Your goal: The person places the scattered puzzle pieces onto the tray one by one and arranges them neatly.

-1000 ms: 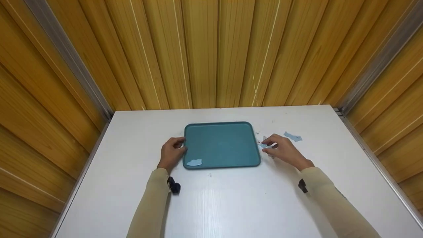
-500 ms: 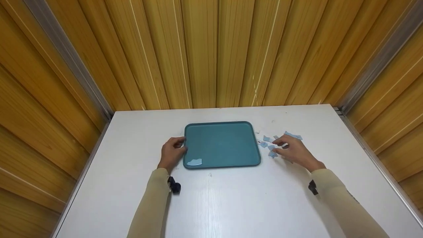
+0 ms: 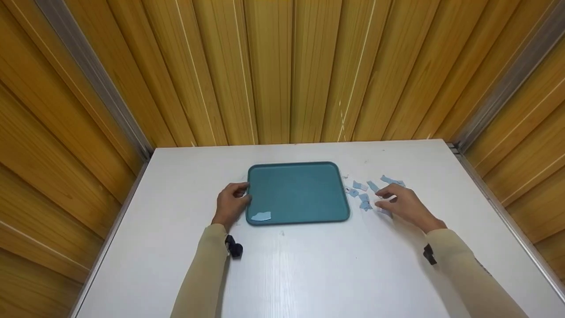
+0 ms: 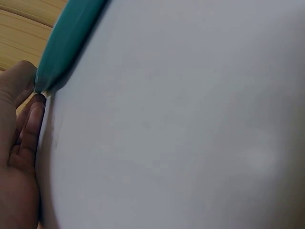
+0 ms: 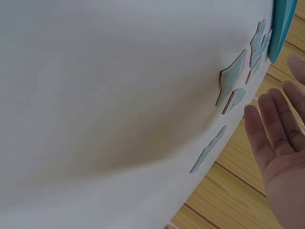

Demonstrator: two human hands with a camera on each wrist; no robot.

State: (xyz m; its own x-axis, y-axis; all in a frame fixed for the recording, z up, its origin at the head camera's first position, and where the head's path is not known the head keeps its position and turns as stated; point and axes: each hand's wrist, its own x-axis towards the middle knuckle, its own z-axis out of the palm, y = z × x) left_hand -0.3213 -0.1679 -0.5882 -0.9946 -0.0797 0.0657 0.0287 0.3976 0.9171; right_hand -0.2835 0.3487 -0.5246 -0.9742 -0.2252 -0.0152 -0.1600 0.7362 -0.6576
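A teal tray (image 3: pixel 298 192) lies flat on the white table. My left hand (image 3: pixel 228 205) holds its left rim between thumb and fingers; the left wrist view shows the thumb and fingers at the tray's edge (image 4: pixel 71 40). In the tray's near left corner lies one pale blue jigsaw piece (image 3: pixel 261 216). Right of the tray, my right hand (image 3: pixel 407 206) hovers over several loose pale blue jigsaw pieces (image 3: pixel 364 202), its fingers bent a little and thumb apart. In the right wrist view the fingers (image 5: pixel 274 121) look fairly straight, with no piece seen between them.
Another long jigsaw piece (image 3: pixel 392 180) lies farther back, beyond the right hand. Ribbed wood-patterned panels (image 3: pixel 269 75) stand behind the table (image 3: pixel 318 274) and along both sides. A dark device (image 3: pixel 234 247) sits on the left wrist, and another (image 3: pixel 429 255) on the right.
My right hand has drawn away from the tray's right edge, moving rightward over the pieces and uncovering several of them. The left hand and the tray have stayed put.
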